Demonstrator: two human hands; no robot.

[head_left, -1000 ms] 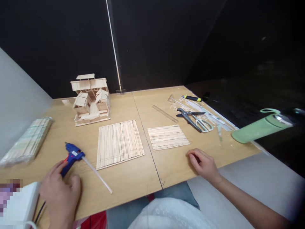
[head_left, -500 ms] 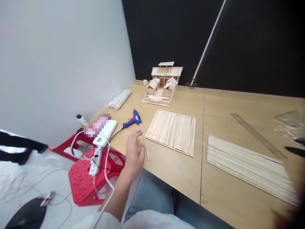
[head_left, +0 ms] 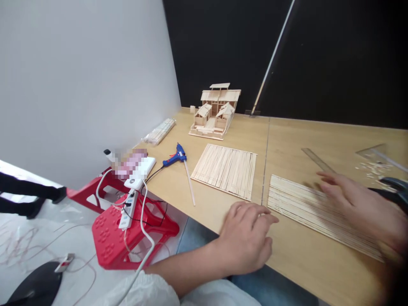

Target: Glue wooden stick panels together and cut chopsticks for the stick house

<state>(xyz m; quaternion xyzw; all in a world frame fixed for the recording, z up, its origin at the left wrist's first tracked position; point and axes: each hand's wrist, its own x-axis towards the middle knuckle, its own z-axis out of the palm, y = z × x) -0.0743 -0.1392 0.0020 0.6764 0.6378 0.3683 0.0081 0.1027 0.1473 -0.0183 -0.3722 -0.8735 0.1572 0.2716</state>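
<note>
We've got the long stick panel [head_left: 296, 204] under our right hand [head_left: 360, 208], fingers loose, contact unclear. Our left hand [head_left: 247, 238]: near that panel's left end, fingers released. Square panel [head_left: 225, 172]: left of it.

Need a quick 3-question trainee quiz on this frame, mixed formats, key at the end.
1. True or false: the left hand is apart from the blue glue gun.

2. Which does the right hand partly hide from view?
A) wooden model house
B) right-hand stick panel
C) bagged stick bundle

3. Fill in the blank: the white power strip rests on a red ____.

Key:
1. True
2. B
3. stool
</note>
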